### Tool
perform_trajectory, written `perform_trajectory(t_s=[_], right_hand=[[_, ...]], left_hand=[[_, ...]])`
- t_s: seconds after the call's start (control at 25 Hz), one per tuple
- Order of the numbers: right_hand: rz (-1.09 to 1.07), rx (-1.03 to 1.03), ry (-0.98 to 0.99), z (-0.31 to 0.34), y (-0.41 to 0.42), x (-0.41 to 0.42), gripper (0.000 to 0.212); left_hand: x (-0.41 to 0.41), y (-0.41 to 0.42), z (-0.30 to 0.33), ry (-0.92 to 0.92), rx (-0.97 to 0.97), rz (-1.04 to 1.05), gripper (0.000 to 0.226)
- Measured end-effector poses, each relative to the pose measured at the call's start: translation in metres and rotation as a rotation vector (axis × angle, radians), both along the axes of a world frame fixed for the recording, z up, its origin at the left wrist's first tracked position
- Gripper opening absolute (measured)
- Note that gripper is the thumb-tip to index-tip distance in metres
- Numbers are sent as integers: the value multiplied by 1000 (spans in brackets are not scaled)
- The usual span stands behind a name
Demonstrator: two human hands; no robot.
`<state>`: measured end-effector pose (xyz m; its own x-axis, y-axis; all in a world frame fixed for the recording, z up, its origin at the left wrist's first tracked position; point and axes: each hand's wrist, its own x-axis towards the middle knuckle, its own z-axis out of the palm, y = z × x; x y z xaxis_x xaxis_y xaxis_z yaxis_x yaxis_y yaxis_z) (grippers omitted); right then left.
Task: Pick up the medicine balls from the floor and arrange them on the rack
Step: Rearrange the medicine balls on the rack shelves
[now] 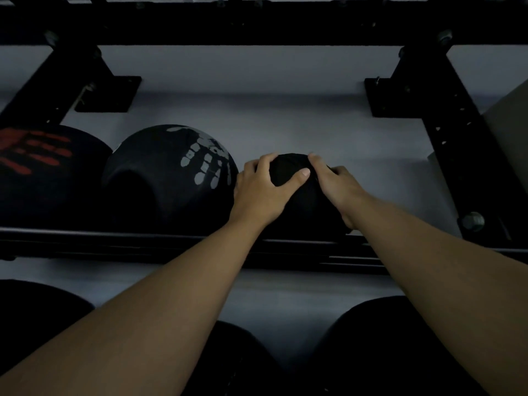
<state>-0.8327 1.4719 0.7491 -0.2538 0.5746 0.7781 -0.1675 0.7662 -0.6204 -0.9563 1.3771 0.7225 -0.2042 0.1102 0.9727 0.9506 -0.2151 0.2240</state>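
A small black medicine ball [297,195] rests on the black rack's front rail [143,244], to the right of two bigger ones. My left hand [261,190] lies over its left top and my right hand [333,187] over its right top, both gripping it. Touching it on the left is a black ball with a grey handprint [171,172]. Further left sits a black ball with a red handprint [43,172], partly cut off by the frame edge.
Black rack uprights with bolted floor plates stand at the back left [108,92] and back right [394,95]. Grey floor [257,121] shows behind the balls. Dark rounded shapes [400,338] fill the bottom of the view. A grey panel [511,132] stands at the right.
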Motion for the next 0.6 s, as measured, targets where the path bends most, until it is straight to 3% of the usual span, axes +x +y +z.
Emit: perform_trajectory(t_s=[0.28, 0.44, 0.6], right_hand=[[-37, 67, -15, 2, 5, 0, 106], [-127, 106, -100, 5, 0, 3, 105], [-350, 276, -80, 15, -34, -5, 77]], left_hand=[[0, 0, -2, 7, 20, 22, 82], [0, -14, -4, 37, -107, 51, 85], [-13, -55, 11, 190, -167, 290, 74]])
